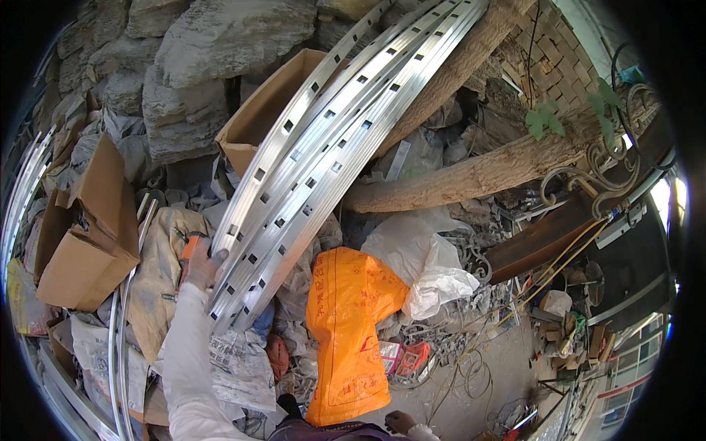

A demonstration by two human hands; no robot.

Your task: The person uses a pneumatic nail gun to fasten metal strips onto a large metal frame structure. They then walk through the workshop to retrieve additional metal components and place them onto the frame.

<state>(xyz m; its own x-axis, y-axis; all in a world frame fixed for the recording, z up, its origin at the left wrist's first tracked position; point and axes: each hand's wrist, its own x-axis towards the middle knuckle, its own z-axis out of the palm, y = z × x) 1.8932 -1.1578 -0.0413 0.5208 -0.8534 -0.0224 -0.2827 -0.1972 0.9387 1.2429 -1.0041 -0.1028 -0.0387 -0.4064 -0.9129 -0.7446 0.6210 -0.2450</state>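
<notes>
My left hand (203,269), in a pale sleeve, is at the left edge of a bundle of long slotted metal profiles (309,182). Its thumb lies against the nearest profile; what the fingers hold is hidden. Just beyond those fingers shows an orange and black tool (190,246), perhaps a power tool, over a dusty tan sack (160,275). My right hand (401,422) hangs low at the bottom edge, fingers loosely curled. Nothing shows in it, though its palm is hidden. Between my hands an orange woven sack (347,336) with printed writing lies in front of my body.
Cardboard boxes (91,259) stand at the left beside thin metal strips (122,342). Stacked rocks (220,44) rise behind. Tree trunks (458,176) cross the right side, near a rusty steel beam (546,237). Yellow hoses (524,303) trail across the floor among scrap metal.
</notes>
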